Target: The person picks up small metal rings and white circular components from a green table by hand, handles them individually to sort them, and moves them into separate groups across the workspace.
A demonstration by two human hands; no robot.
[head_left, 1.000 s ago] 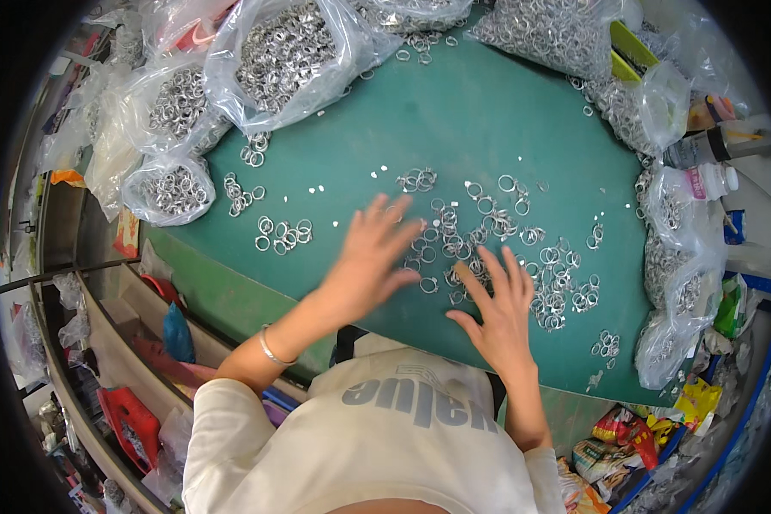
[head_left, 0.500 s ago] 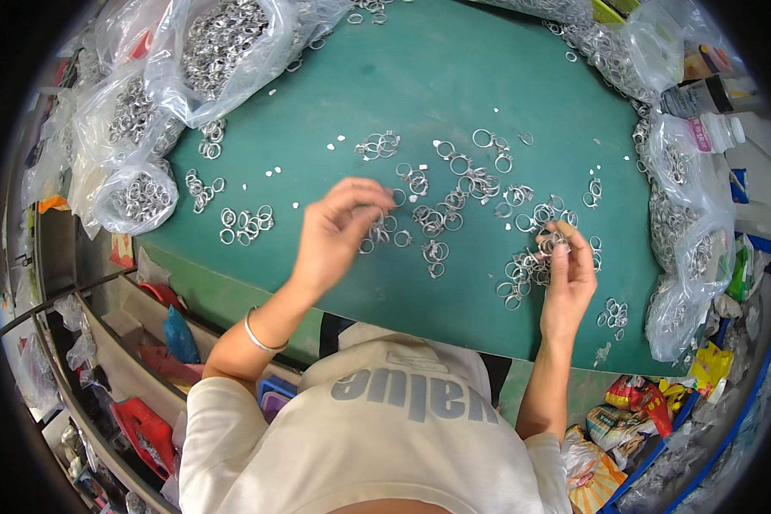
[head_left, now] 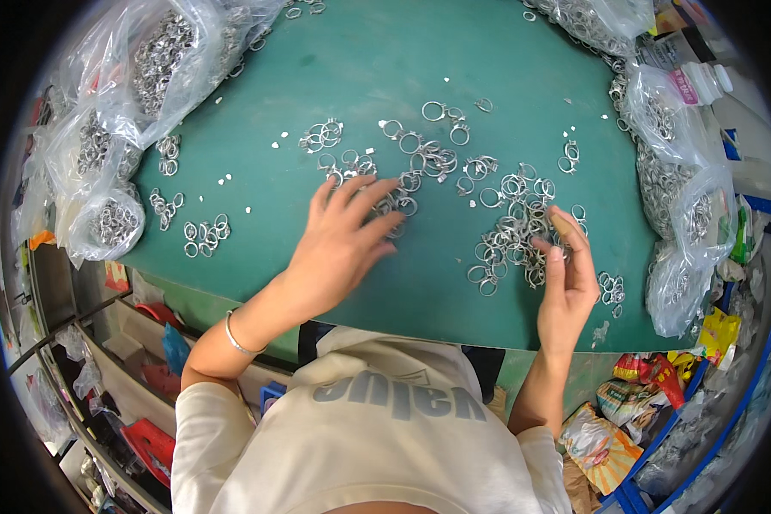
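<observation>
Left hand (head_left: 330,248) spread over rings (head_left: 435,160), right hand (head_left: 571,278) at the pile (head_left: 514,231)

The rings lie in loose clusters on the green surface (head_left: 437,295), the densest being the pile just left of the right hand's fingers. The left hand is palm down, its fingers well parted and slightly bent, their tips over a cluster left of centre; whether they touch it is hidden, and no ring shows in their grasp. A bracelet (head_left: 234,336) circles that wrist.

The right hand is half curled at the pile's right edge, thumb and forefinger apart. Rings show around the fingertips, but I cannot tell whether any is held. A small cluster (head_left: 610,289) lies just right of this hand.

Other rings lie between the hands and toward the left edge, near a small bag (head_left: 111,221) filled with more. White bits (head_left: 248,210) dot the surface. Clear bags (head_left: 672,176) of rings line both sides, and a bottle (head_left: 705,84) stands out at the upper right.
</observation>
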